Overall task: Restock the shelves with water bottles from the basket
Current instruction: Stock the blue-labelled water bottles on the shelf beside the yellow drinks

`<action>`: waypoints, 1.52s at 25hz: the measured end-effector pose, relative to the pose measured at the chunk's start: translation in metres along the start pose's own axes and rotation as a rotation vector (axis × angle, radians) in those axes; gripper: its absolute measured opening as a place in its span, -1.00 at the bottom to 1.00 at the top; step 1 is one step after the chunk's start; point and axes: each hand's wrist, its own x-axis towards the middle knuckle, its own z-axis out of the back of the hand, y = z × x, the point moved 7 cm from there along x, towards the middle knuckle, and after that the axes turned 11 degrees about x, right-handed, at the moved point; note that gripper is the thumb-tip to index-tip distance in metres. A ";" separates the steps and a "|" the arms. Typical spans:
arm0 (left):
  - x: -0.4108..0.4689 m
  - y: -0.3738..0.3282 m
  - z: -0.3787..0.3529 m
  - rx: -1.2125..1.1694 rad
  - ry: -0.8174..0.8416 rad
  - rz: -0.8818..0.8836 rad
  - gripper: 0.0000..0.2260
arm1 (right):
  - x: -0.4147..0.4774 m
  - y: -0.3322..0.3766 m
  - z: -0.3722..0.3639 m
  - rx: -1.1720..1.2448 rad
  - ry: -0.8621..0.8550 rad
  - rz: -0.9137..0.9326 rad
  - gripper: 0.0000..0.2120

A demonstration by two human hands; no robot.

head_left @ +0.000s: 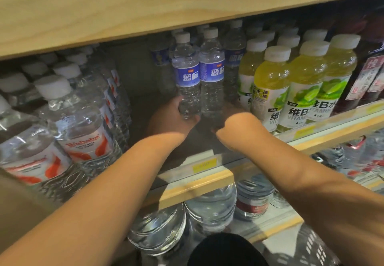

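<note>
Two blue-label water bottles going onto the middle shelf, one in each hand.

The left bottle (186, 76) and right bottle (212, 74) stand upright, touching, low-gripped so labels face out: left hand (174, 118) wraps its base; the right hand (232, 124) seems to clasp the other, fingers hidden. They fill the gap on the shelf (199, 184) between white-label bottles (83, 139) and lime drinks (270, 91). The basket (315, 247) waits below.
</note>
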 end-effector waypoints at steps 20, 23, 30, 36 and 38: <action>-0.179 -0.245 -0.114 0.139 -0.055 -1.058 -0.50 | -0.252 -0.259 0.104 -0.267 -0.504 -0.117 -0.39; -0.193 -0.285 -0.167 0.084 0.042 -1.102 -0.50 | -0.278 -0.317 0.091 -0.251 -0.504 -0.223 -0.42; -0.214 -0.313 -0.320 0.205 0.428 -1.150 -0.42 | -0.314 -0.430 0.029 -0.240 -0.344 -0.490 -0.42; -0.205 -0.293 -0.415 0.500 0.633 -1.027 -0.40 | -0.313 -0.494 -0.024 -0.224 -0.119 -0.634 -0.43; -0.213 -0.294 -0.433 0.702 0.577 -1.137 -0.42 | -0.313 -0.508 -0.048 -0.206 0.017 -0.659 -0.42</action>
